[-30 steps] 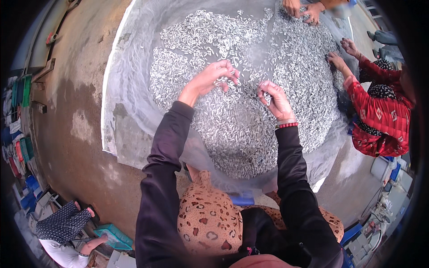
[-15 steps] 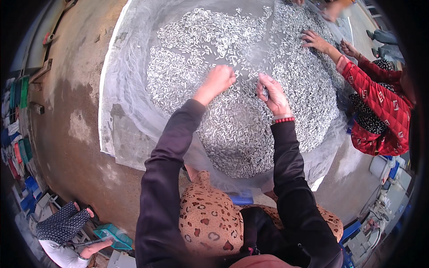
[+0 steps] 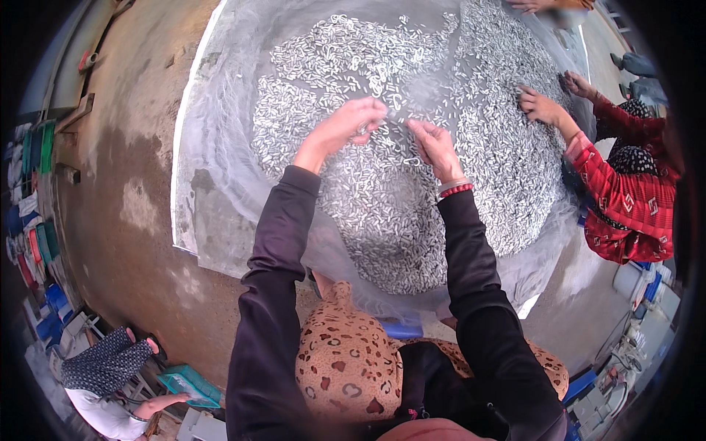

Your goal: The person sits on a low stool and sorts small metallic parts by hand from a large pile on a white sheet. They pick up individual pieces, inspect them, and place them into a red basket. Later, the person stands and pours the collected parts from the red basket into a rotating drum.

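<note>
A wide layer of small, short silvery-white pieces (image 3: pixel 500 169) is spread over a sheet in front of me, with longer curled ones (image 3: pixel 379 77) among them near the far side. My left hand (image 3: pixel 344 126) hovers above the middle of the layer, fingers curled together and slightly blurred. Just to its right, my right hand (image 3: pixel 437 149) pinches thumb and forefinger, wrist in a red bead bracelet. The fingertips of both hands are close but apart. What either one holds is too small or hidden to name.
Pale translucent netting (image 3: pixel 220 162) rings the pieces. At right, a person in a red patterned jacket (image 3: pixel 629 198) reaches into the layer; another person's hand (image 3: pixel 533 6) shows at the far edge. Lower left, someone holds a teal basket (image 3: pixel 193 386). A blue object (image 3: pixel 401 330) lies by my legs.
My right hand has moved left and a little up, toward my left hand, and its fingers have turned inward. The red-sleeved person's hand has shifted right and down. The whole view has shifted slightly.
</note>
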The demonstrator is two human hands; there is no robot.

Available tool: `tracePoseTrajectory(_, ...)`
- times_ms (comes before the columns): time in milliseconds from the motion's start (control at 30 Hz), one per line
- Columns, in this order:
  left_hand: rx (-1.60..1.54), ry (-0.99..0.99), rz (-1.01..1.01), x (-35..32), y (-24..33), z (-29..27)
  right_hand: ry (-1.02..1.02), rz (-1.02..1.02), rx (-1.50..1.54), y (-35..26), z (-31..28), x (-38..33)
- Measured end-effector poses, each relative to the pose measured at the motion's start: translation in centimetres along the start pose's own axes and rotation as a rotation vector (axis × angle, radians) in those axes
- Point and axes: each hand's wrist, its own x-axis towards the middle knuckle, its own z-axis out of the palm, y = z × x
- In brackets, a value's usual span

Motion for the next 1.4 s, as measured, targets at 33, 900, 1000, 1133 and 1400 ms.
tracePoseTrajectory(33, -0.168, -0.011, 0.033, -0.2, 0.5, -0.1, 0.024, -0.128, -0.145, 0.4, -0.1, 0.0)
tracePoseTrajectory(900, 0.663, 0.078, 0.164, 0.8, -0.8, -0.9, -0.186, -0.06, 0.737, -2.4, -4.0, -5.6)
tracePoseTrajectory(1000, 0.294, 0.037, -0.057, -1.8, 2.4, -2.2, -0.199, -0.084, 0.328, -1.2, -2.2, -2.7)
tracePoseTrajectory(1133, -0.218, -0.093, 0.184, -2.7, 4.4, -2.0, -0.046, -0.392, -0.881, 2.1, 1.5, 0.6)
tracePoseTrajectory(1400, -0.254, -0.261, 0.301, 3.3, 5.7, 0.3, 0.039, -0.379, -0.758, 0.1, 0.9, -0.5)
